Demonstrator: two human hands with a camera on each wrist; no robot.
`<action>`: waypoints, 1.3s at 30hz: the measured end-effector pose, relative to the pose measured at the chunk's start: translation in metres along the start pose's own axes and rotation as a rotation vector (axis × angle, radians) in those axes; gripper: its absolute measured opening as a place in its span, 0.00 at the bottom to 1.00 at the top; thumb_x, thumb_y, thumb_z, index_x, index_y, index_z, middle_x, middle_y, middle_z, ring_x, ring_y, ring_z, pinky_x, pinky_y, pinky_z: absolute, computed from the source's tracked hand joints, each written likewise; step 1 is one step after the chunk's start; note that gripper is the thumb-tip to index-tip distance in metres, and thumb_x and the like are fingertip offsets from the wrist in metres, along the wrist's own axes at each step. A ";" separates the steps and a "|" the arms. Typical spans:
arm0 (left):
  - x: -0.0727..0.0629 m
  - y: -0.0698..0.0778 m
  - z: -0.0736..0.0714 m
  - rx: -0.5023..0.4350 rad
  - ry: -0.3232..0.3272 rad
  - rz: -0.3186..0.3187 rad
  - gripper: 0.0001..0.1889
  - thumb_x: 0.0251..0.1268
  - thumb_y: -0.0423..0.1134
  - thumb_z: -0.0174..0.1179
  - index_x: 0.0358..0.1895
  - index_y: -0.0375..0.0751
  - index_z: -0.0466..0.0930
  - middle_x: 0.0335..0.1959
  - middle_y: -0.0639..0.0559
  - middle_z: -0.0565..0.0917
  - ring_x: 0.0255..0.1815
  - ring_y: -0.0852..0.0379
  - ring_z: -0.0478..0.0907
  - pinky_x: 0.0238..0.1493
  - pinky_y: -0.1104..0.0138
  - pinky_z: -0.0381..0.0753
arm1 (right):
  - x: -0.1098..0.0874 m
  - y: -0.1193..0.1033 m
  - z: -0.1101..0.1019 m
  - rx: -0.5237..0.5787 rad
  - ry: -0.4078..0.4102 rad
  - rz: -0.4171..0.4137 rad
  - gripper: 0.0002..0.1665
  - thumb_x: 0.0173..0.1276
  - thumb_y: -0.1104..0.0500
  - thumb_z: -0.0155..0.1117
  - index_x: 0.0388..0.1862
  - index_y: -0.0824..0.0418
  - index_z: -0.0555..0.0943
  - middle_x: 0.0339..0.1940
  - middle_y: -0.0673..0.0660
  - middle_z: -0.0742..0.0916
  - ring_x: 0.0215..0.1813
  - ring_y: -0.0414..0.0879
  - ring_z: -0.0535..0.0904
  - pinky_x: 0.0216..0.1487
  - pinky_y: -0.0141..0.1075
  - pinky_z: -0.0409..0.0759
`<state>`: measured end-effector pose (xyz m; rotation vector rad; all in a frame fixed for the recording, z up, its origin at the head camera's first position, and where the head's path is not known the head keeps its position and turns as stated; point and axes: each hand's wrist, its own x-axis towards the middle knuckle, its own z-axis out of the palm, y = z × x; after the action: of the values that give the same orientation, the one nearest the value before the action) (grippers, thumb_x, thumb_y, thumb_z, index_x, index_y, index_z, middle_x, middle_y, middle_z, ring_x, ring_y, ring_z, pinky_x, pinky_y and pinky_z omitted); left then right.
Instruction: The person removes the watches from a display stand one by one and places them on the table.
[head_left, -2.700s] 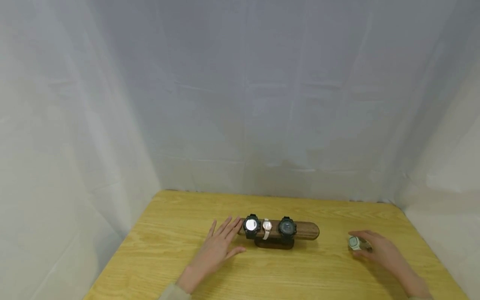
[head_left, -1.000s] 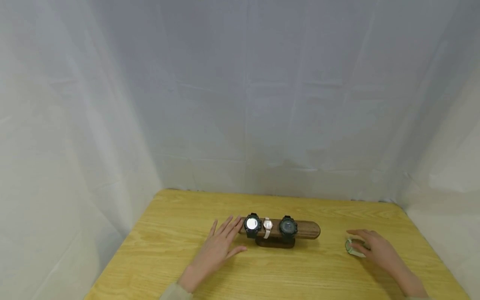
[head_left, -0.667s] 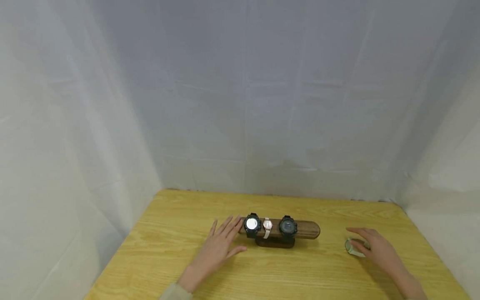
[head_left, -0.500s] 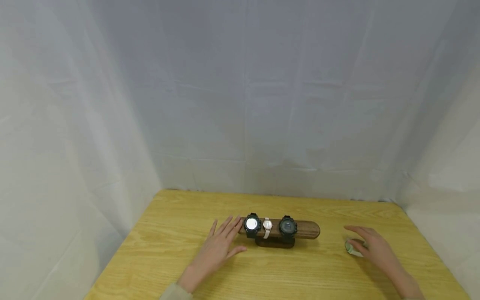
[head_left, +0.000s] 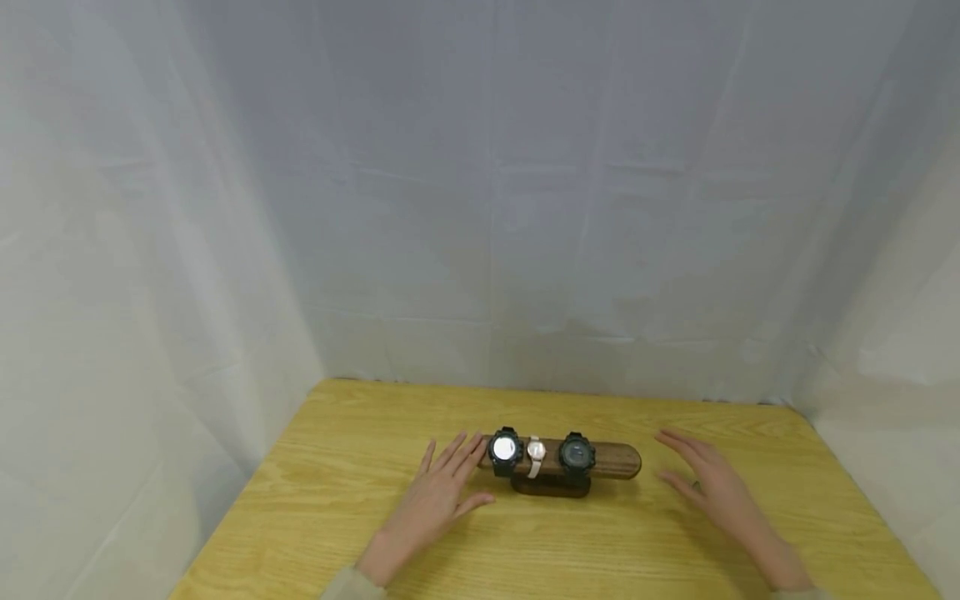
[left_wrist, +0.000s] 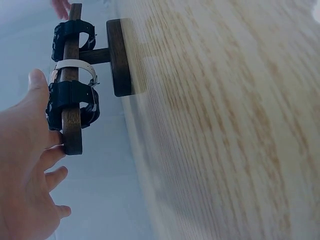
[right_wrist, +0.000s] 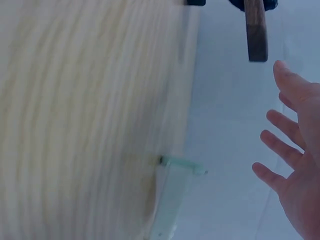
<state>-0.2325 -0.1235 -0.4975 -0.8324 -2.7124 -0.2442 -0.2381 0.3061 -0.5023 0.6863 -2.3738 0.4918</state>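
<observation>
T-bar watch stand [head_left: 618,460] touches the spread fingers of the left hand [head_left: 425,505]; the right hand [head_left: 718,488], fingers apart, holds nothing. Steadying seems the step, calling next for right-hand contact opposite.

Soft, even light fills the head view, the curtain [head_left: 97,250] paler at the left, greyer at the back. Glare whitens the leftmost watch face [head_left: 506,448]; a faint shadow lies on the bench [head_left: 360,417] beside the right forearm [head_left: 765,546]. Both wrist views look bluish; the right one smears bench grain and pale green watch [right_wrist: 172,197].
</observation>
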 end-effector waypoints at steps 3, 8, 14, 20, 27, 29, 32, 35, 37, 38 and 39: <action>0.000 0.000 0.000 0.002 0.000 0.000 0.41 0.71 0.60 0.57 0.79 0.41 0.59 0.81 0.48 0.58 0.81 0.45 0.53 0.77 0.39 0.47 | 0.010 -0.007 0.004 0.009 -0.004 -0.029 0.43 0.52 0.63 0.80 0.68 0.63 0.76 0.64 0.64 0.81 0.61 0.62 0.79 0.58 0.59 0.77; 0.000 0.000 0.000 0.004 0.006 0.004 0.41 0.71 0.60 0.57 0.79 0.40 0.59 0.80 0.47 0.58 0.81 0.44 0.54 0.77 0.39 0.47 | 0.026 -0.021 0.012 0.010 -0.021 -0.082 0.44 0.55 0.56 0.80 0.70 0.63 0.74 0.65 0.64 0.81 0.61 0.63 0.78 0.58 0.62 0.79; 0.000 0.000 0.000 0.006 0.006 0.001 0.41 0.71 0.60 0.57 0.78 0.40 0.60 0.80 0.47 0.59 0.81 0.44 0.54 0.77 0.38 0.48 | 0.040 -0.037 0.025 0.023 -0.034 -0.132 0.43 0.59 0.47 0.77 0.71 0.61 0.74 0.66 0.63 0.80 0.62 0.63 0.79 0.58 0.63 0.79; 0.001 0.000 -0.001 0.010 0.006 0.000 0.41 0.71 0.60 0.57 0.78 0.40 0.60 0.80 0.48 0.59 0.81 0.44 0.55 0.77 0.39 0.48 | 0.045 -0.051 0.037 -0.002 -0.095 -0.105 0.46 0.59 0.42 0.76 0.73 0.59 0.72 0.69 0.62 0.79 0.65 0.63 0.77 0.61 0.67 0.75; 0.000 -0.001 0.000 0.017 0.008 0.002 0.41 0.71 0.62 0.55 0.78 0.40 0.60 0.80 0.48 0.59 0.81 0.45 0.54 0.77 0.39 0.48 | 0.052 -0.061 0.046 -0.035 -0.177 -0.089 0.48 0.60 0.37 0.73 0.73 0.59 0.72 0.70 0.60 0.78 0.69 0.61 0.74 0.67 0.64 0.72; 0.000 -0.001 -0.001 0.023 0.010 0.006 0.41 0.71 0.62 0.54 0.78 0.40 0.60 0.80 0.48 0.59 0.81 0.45 0.55 0.77 0.39 0.48 | 0.053 -0.063 0.048 -0.032 -0.207 -0.077 0.48 0.59 0.38 0.74 0.74 0.58 0.72 0.70 0.60 0.78 0.70 0.60 0.73 0.68 0.64 0.71; 0.000 -0.001 -0.001 0.028 0.007 0.008 0.41 0.72 0.63 0.52 0.78 0.40 0.60 0.80 0.48 0.59 0.81 0.45 0.54 0.77 0.40 0.48 | 0.056 -0.067 0.050 -0.037 -0.241 -0.058 0.49 0.59 0.37 0.74 0.75 0.56 0.71 0.71 0.59 0.78 0.71 0.60 0.72 0.68 0.63 0.71; 0.000 -0.001 0.000 0.016 0.001 0.004 0.41 0.72 0.63 0.52 0.78 0.40 0.60 0.80 0.48 0.58 0.81 0.45 0.54 0.78 0.40 0.47 | 0.057 -0.069 0.052 -0.031 -0.260 -0.039 0.49 0.58 0.38 0.75 0.74 0.56 0.71 0.71 0.59 0.78 0.71 0.61 0.72 0.68 0.64 0.71; 0.001 -0.001 0.001 0.005 0.000 0.003 0.41 0.72 0.62 0.53 0.78 0.40 0.60 0.80 0.48 0.58 0.81 0.45 0.54 0.77 0.40 0.47 | 0.057 -0.070 0.053 -0.032 -0.266 -0.024 0.49 0.58 0.38 0.75 0.74 0.56 0.72 0.71 0.59 0.78 0.71 0.61 0.72 0.68 0.64 0.72; 0.001 -0.001 0.001 0.001 0.001 0.003 0.41 0.72 0.62 0.54 0.78 0.39 0.60 0.80 0.47 0.58 0.81 0.44 0.54 0.77 0.40 0.47 | 0.057 -0.070 0.054 -0.034 -0.265 -0.020 0.49 0.57 0.38 0.76 0.74 0.56 0.72 0.70 0.59 0.78 0.71 0.61 0.72 0.67 0.64 0.72; 0.001 -0.001 0.002 -0.002 0.003 0.003 0.41 0.71 0.61 0.55 0.78 0.39 0.60 0.80 0.47 0.58 0.81 0.44 0.54 0.77 0.40 0.47 | 0.057 -0.070 0.054 -0.035 -0.269 -0.013 0.49 0.57 0.38 0.76 0.74 0.56 0.72 0.70 0.59 0.78 0.71 0.61 0.72 0.67 0.64 0.72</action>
<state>-0.2342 -0.1236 -0.4989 -0.8361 -2.7084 -0.2474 -0.2605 0.2033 -0.4937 0.7945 -2.6190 0.3703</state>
